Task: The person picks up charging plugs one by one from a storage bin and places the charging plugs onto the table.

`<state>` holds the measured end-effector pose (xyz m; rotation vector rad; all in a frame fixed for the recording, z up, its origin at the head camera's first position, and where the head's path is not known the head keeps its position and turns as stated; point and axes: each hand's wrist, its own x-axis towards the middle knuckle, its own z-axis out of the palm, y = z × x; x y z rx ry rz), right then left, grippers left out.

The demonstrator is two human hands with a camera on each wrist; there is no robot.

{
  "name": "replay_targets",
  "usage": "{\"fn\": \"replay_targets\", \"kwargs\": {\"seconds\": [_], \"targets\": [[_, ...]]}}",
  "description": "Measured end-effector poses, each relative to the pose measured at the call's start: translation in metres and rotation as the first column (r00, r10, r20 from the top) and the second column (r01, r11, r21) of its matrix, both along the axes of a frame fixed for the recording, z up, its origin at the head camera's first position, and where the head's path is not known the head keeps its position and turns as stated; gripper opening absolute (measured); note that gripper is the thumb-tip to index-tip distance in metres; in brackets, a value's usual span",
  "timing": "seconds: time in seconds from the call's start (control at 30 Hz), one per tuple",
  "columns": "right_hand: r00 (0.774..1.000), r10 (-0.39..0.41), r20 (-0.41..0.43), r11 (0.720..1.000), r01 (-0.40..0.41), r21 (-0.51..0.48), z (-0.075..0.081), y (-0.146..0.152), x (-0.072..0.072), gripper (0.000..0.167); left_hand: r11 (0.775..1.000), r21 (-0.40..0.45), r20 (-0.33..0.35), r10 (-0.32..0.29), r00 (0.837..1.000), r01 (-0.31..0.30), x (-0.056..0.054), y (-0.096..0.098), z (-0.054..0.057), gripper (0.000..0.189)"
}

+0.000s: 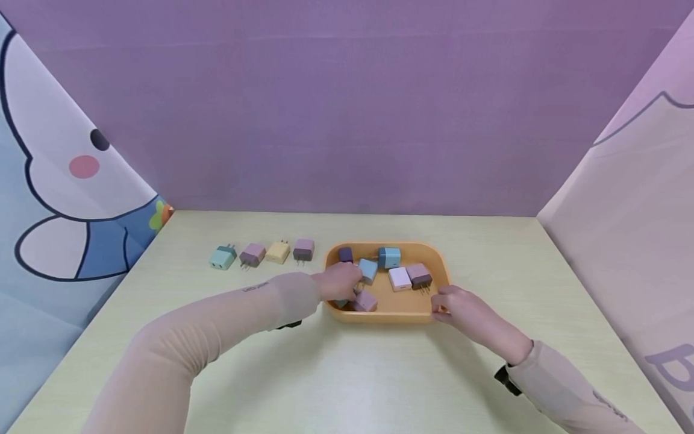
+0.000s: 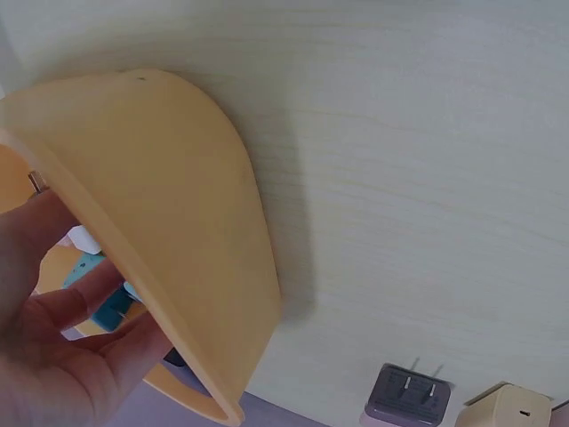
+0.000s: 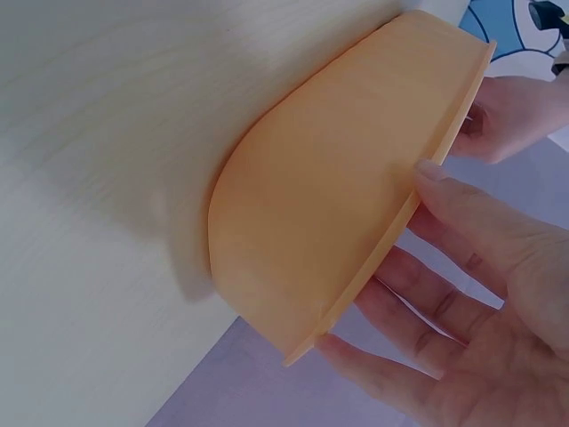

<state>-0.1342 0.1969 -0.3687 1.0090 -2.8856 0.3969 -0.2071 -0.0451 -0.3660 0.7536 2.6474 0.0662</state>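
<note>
An orange plastic tray (image 1: 390, 317) holds several plug-in charger blocks, among them a light blue one (image 1: 368, 270), a lilac one (image 1: 365, 301) and a white one (image 1: 400, 279). My left hand (image 1: 340, 281) reaches over the tray's left side, fingers down among the blocks. In the left wrist view the tray wall (image 2: 187, 205) covers the fingertips, so whether they pinch a block is hidden. At the tray's front right corner, my right hand (image 1: 461, 304) grips the rim. The right wrist view has its thumb (image 3: 433, 171) on the rim and the other fingers behind it.
Left of the tray, a row of charger blocks lies on the pale wooden table (image 1: 347, 386): mint green (image 1: 222, 258), mauve (image 1: 253, 255), yellow (image 1: 278, 252) and another mauve-and-dark one (image 1: 303, 249). A purple cloth backdrop (image 1: 347, 120) rises behind, with printed cloth panels at both sides.
</note>
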Motion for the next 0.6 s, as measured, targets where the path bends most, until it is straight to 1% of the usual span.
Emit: {"fn": "replay_targets", "kwargs": {"seconds": [0.17, 0.33, 0.6], "targets": [[1.000, 0.002, -0.003, 1.000, -0.002, 0.001, -0.0005, -0.0001, 0.0003, 0.011, 1.000, 0.021, -0.003, 0.022, 1.000, -0.022, 0.0029, 0.0021, -0.0007, 0.022], [1.000, 0.002, -0.006, 1.000, -0.002, 0.004, -0.0006, -0.0004, 0.0009, 0.012, 0.996, 0.058, 0.023, 0.060, 0.998, -0.061, 0.0041, 0.0038, -0.0011, 0.023], [1.000, 0.002, -0.025, 1.000, -0.002, 0.006, 0.0000, -0.0003, 0.0007, 0.013, 0.994, 0.076, 0.010, 0.074, 0.997, -0.074, 0.0016, 0.0050, 0.0035, 0.026]]}}
